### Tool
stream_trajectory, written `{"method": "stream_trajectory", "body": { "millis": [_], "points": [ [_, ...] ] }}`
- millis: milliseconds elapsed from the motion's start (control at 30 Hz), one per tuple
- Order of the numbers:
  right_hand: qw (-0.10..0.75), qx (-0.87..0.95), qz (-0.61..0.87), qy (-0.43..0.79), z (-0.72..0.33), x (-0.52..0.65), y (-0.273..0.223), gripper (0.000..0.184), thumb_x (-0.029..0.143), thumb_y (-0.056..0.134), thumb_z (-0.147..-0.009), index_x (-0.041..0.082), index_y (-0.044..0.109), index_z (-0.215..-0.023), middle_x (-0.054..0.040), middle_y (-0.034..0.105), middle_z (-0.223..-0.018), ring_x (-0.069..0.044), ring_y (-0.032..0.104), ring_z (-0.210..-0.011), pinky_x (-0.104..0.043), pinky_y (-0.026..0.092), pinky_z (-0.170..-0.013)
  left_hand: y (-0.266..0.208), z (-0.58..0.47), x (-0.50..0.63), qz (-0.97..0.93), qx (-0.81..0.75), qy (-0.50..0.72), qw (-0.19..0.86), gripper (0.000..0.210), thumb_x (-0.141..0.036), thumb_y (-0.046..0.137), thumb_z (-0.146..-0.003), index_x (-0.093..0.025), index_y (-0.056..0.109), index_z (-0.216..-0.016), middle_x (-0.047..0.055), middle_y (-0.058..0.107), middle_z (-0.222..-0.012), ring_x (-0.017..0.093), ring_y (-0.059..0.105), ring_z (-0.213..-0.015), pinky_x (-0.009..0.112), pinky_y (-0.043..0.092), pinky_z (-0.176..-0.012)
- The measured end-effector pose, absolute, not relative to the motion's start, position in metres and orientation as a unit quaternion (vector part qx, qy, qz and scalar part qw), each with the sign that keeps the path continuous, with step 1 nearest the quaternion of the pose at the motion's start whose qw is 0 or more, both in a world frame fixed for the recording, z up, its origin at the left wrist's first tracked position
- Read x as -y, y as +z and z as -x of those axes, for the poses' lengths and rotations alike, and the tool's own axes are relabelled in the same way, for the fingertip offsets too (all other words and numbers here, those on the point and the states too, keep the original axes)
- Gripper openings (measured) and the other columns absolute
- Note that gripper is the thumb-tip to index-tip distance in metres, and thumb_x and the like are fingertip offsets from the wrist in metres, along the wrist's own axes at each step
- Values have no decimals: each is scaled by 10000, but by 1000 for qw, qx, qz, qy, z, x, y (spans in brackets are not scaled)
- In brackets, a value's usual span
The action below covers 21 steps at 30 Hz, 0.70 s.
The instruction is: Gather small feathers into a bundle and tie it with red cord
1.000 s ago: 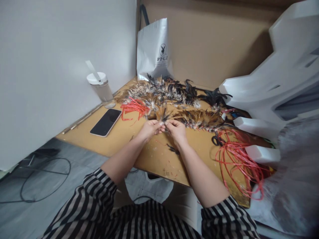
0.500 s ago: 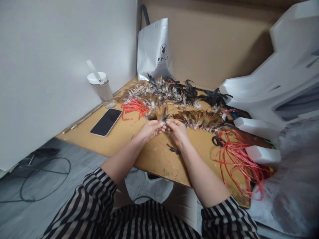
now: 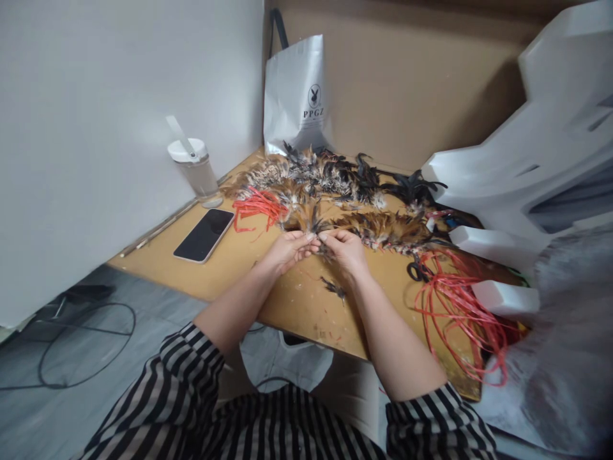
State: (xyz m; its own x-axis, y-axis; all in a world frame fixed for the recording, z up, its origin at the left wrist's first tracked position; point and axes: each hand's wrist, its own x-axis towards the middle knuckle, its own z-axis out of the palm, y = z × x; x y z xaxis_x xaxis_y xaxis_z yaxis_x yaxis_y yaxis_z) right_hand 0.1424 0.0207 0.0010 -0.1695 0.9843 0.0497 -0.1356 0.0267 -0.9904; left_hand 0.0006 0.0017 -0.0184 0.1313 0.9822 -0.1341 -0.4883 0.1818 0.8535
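Near the middle of the table, my left hand (image 3: 292,250) and my right hand (image 3: 345,251) meet fingertip to fingertip. Both pinch the base of a small feather bunch (image 3: 309,217), brown with dark tips, which fans out upward beyond the fingers. My fingers hide the pinched ends. Just behind to the right lies a long row of brown feathers (image 3: 387,229). Further back spreads a heap of brown, speckled and black feathers (image 3: 325,169). A small dark feather tuft (image 3: 332,289) rests on the table below my right hand.
A phone (image 3: 204,235) and a lidded cup (image 3: 195,172) stand left on the yellow table (image 3: 306,313). Red plastic strips (image 3: 258,207) lie beside the feathers, with more red strips (image 3: 460,313) and black-handled scissors (image 3: 417,271) at right. A silver bag (image 3: 294,96) and white foam pieces (image 3: 507,297) border the table.
My right hand has shifted slightly to the right, its fingers still at the feather base. My left hand stays nearly in place.
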Motion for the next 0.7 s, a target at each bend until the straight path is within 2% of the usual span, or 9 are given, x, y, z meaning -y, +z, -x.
{"method": "stream_trajectory", "body": {
  "millis": [100, 267, 367, 533, 600, 700],
  "points": [
    [509, 535, 412, 535, -138, -19, 0, 193, 313, 712, -578, 147, 652, -655, -22, 648, -647, -115, 547, -575, -251, 432, -574, -19, -1, -1, -341, -371, 539, 675, 133, -200, 646, -729, -69, 642, -751, 63, 658, -673, 69, 605, -577, 138, 429, -510],
    [529, 543, 418, 501, -134, -16, 0, 184, 297, 717, -568, 152, 643, -654, -15, 642, -665, -123, 568, -624, -260, 451, -625, -19, -2, 0, -349, -371, 536, 673, 151, -217, 667, -706, -72, 640, -741, 59, 651, -674, 66, 594, -570, 143, 419, -507],
    [531, 523, 415, 523, -133, -16, -1, 224, 305, 738, -546, 160, 617, -666, 4, 620, -637, -106, 541, -581, -242, 436, -577, -18, -3, 0, -359, -375, 539, 663, 163, -230, 683, -685, -77, 627, -698, 41, 632, -638, 46, 551, -517, 149, 405, -499],
    [504, 451, 385, 628, -136, -18, 2, 301, 411, 720, -582, 168, 554, -647, 59, 474, -462, -64, 384, -412, -214, 340, -434, -15, -5, 2, -382, -398, 535, 640, 206, -268, 706, -649, -88, 605, -650, 30, 605, -584, 49, 516, -478, 164, 380, -475],
    [483, 418, 365, 677, -139, -19, 4, 328, 436, 708, -597, 167, 521, -615, 52, 469, -471, -60, 374, -407, -211, 321, -414, -15, -5, 2, -393, -404, 528, 635, 220, -286, 704, -649, -89, 606, -643, 30, 596, -564, 52, 514, -471, 168, 375, -473],
    [457, 383, 341, 726, -144, -21, 4, 327, 380, 741, -572, 168, 494, -604, 56, 468, -493, -53, 375, -420, -197, 303, -403, -15, -5, 3, -415, -406, 514, 631, 241, -314, 702, -648, -89, 618, -644, 33, 594, -553, 58, 514, -464, 175, 375, -473]
  ]
}}
